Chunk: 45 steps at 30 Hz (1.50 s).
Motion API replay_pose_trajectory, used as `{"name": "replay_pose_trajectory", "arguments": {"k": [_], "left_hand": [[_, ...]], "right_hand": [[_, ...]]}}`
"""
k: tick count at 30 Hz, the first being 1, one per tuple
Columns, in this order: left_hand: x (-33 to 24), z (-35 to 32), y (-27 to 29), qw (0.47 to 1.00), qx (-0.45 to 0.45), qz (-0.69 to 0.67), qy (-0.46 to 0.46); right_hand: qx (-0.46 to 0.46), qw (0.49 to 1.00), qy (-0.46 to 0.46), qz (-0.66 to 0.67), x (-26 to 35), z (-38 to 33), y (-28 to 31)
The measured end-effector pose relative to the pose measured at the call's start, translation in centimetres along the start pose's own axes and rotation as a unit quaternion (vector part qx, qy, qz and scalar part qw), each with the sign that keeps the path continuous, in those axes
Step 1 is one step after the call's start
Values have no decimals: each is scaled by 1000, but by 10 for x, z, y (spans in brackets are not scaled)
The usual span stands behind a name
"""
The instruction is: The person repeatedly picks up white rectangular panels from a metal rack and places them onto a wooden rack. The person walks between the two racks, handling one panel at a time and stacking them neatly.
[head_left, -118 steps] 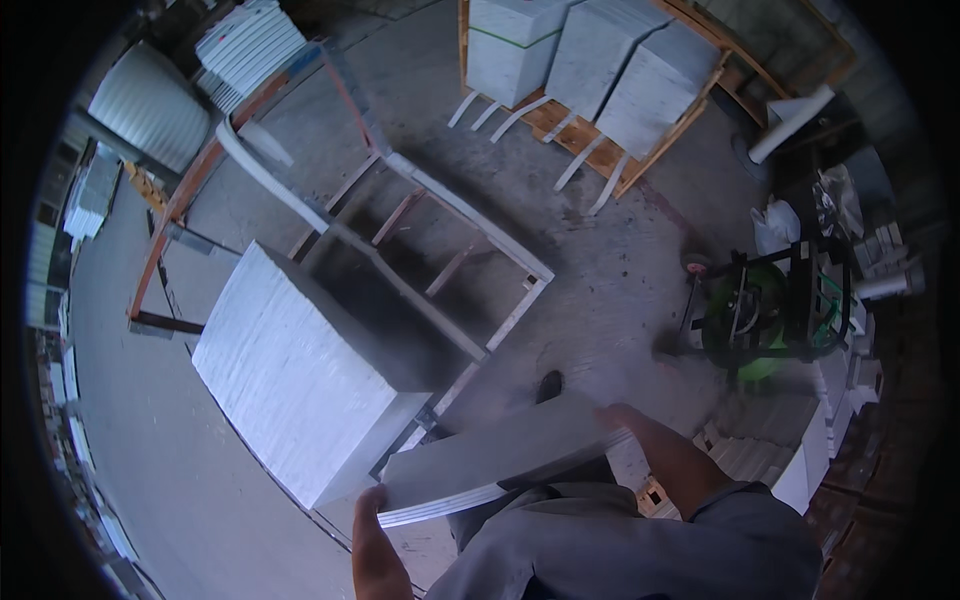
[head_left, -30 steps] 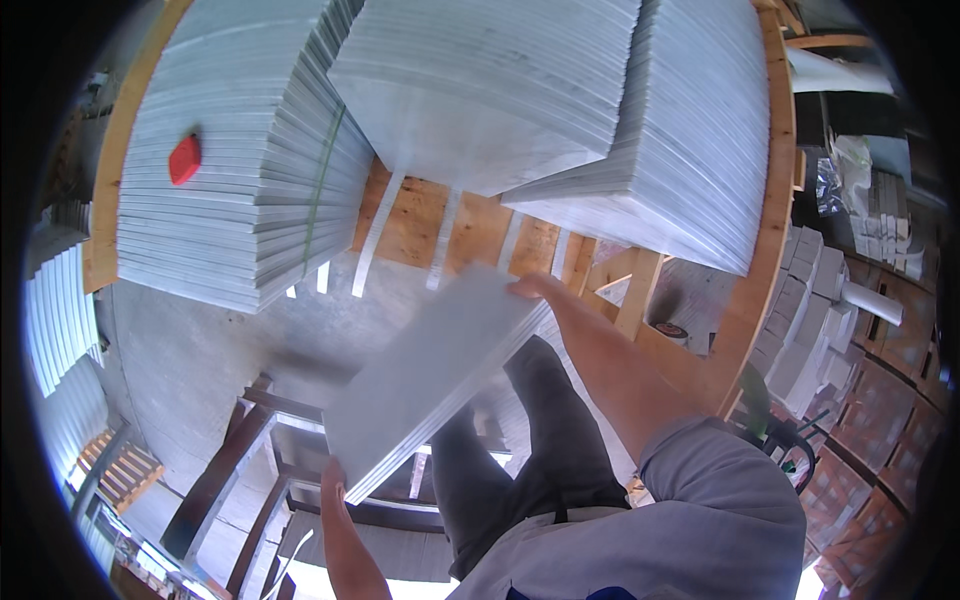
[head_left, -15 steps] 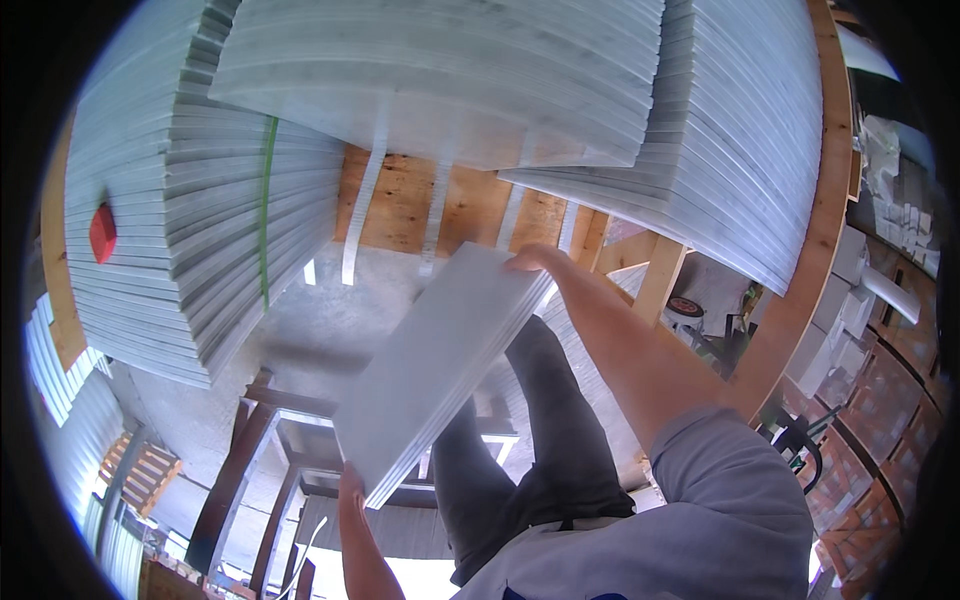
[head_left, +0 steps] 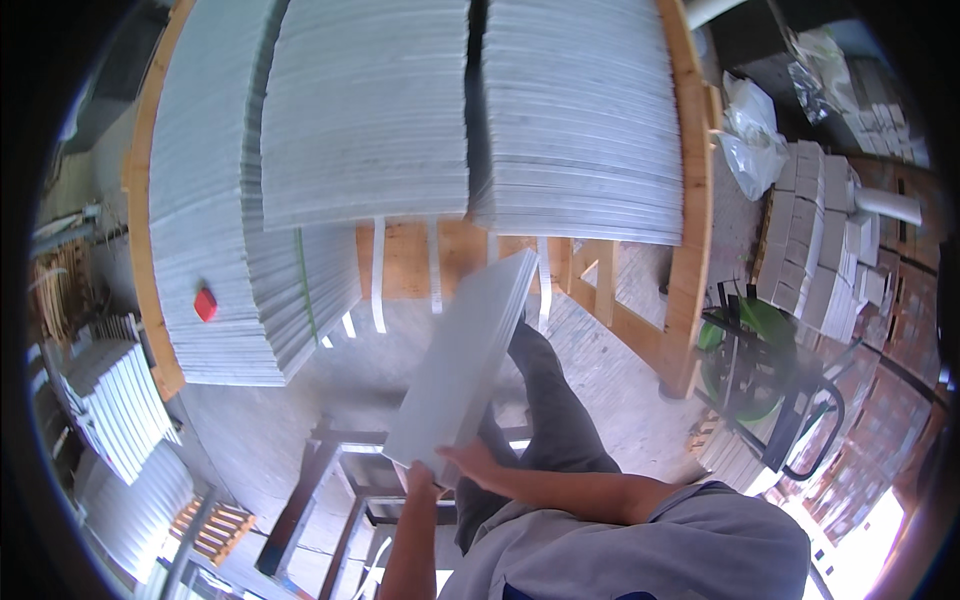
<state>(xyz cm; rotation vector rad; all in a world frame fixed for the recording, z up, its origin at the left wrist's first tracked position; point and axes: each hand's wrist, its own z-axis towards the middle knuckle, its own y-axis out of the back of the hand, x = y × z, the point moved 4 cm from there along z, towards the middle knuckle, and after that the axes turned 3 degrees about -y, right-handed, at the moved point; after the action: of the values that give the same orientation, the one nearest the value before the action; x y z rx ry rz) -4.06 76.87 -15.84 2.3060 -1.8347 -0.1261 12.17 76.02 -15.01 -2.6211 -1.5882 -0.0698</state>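
A small stack of thin grey-white slabs [head_left: 455, 365] is tilted in front of my legs, its far end raised toward the crate. My left hand [head_left: 422, 480] grips the near lower corner, fingers partly hidden underneath. Close beside it, my right hand [head_left: 470, 462] is closed on the near end of the same slabs, thumb side toward the left hand. Similar slabs stand in dense rows ahead: a left row [head_left: 205, 250], a middle row [head_left: 365, 130] and a right row [head_left: 580, 130].
Wooden crate posts [head_left: 697, 200] flank the rows. A red block [head_left: 205, 305] lies on the left row, and a green strap [head_left: 305, 285] runs down its side. A dark metal frame [head_left: 300, 510] stands at lower left. To the right are a green-and-black machine [head_left: 750, 350] and stacked white boxes [head_left: 805, 230].
My right hand has moved from the far edge of the slabs to the near end, next to my left hand. The slabs now tilt more steeply, and my view has shifted.
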Motion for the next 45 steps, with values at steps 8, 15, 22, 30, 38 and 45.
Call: {"name": "replay_pose_trajectory", "arguments": {"k": [8,15,22,30,38,45], "left_hand": [[7,-89,-107,987,143,-77,0],[-9,-114,-88,971,173,-115,119],[-41,-36,-46,997,51,-47,-18],[-46,-54,-131,966,256,1,42],[-54,-61,-198,928,366,71,1],[-42,26,-173,806,466,305,-202]], "right_hand": [[-102,947,226,-205,19,29,61],[-8,988,155,8,74,7,140],[67,975,182,111,107,-30,195],[90,947,-31,307,109,-8,255],[11,922,25,386,96,-7,314],[-33,948,16,316,83,7,325]]}}
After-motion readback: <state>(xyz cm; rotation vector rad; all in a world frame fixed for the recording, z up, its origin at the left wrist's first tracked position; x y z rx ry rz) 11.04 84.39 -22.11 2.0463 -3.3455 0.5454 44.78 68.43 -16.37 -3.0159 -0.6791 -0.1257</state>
